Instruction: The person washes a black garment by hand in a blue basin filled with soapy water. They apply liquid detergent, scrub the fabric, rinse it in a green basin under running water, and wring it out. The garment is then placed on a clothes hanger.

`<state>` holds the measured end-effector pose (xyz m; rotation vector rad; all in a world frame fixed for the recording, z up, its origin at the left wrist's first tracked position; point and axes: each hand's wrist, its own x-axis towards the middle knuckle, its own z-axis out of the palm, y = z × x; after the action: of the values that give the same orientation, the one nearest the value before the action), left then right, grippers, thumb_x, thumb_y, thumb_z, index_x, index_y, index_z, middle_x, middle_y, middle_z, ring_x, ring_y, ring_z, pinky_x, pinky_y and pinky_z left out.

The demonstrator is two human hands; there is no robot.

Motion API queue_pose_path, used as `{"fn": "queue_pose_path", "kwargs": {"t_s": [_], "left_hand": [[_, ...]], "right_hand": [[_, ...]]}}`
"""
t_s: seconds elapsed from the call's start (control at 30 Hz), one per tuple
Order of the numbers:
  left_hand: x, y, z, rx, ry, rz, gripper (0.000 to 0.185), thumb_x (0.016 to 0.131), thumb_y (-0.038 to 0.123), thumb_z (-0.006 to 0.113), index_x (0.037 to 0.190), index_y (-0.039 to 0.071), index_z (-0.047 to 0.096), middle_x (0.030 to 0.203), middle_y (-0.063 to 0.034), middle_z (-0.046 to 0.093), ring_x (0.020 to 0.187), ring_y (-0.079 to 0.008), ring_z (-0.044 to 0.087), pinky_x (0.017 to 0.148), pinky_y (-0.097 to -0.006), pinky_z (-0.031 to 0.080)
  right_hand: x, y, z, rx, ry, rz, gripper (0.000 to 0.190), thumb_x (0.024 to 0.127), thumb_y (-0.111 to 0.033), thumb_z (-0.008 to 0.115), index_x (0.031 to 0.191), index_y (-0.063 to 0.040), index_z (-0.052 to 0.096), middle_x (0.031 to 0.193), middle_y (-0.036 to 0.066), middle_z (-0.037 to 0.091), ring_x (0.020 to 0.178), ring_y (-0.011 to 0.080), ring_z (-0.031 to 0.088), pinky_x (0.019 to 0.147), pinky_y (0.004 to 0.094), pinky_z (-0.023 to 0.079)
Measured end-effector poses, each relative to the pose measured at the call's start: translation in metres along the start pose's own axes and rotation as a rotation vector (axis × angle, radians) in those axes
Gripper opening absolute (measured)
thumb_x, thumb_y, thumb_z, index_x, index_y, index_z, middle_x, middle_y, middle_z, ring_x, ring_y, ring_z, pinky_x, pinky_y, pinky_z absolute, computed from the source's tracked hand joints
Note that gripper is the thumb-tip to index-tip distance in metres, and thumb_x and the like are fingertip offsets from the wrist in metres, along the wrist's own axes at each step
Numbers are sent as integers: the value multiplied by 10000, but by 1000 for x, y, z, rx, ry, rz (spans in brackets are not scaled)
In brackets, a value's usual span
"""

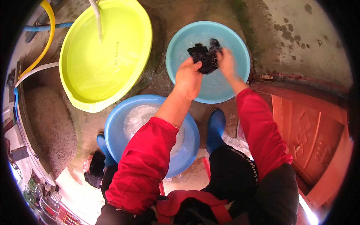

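A wet black cloth [206, 57] is held over a light-blue plastic basin [244, 60] that has water in it. My left hand [189, 74] grips its lower left side, thumb on top. On the cloth's right side is my right hand [227, 63], blurred, with its fingers closed around the fabric. What kind of garment the cloth is cannot be made out. Between my feet sits a darker blue basin [112, 121] of sudsy water, partly hidden by my left forearm.
At the upper left stands a large yellow-green tub [66, 81] of water, with a pale hose [98, 25] hanging into it. A yellow hose [45, 53] curves along the far left. Dark cloths [95, 168] lie beside my left boot. A reddish-brown panelled door [312, 132] stands at right.
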<state>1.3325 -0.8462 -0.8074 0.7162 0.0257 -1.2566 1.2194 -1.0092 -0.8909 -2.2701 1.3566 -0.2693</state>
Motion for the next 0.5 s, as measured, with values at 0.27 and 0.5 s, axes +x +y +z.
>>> {"fn": "queue_pose_path", "kwargs": {"t_s": [0.27,0.5], "left_hand": [[-7,17,-44,-10,290,-28,877,847,389,660,1489,194,97,1558,-40,57,1418,-333,28,1115,-510,120],[-16,-16,-56,-16,329,-216,791,872,386,613,1483,174,159,1556,-44,19,1413,-333,45,1070,-624,151]], "right_hand": [[-51,22,20,-542,-396,-290,722,728,-376,722,1348,-200,398,1393,135,335,1290,342,301,1012,578,231],[-72,12,49,-718,-436,-232,596,742,-225,677,1302,-230,475,1364,85,383,1301,321,281,963,558,273]]}}
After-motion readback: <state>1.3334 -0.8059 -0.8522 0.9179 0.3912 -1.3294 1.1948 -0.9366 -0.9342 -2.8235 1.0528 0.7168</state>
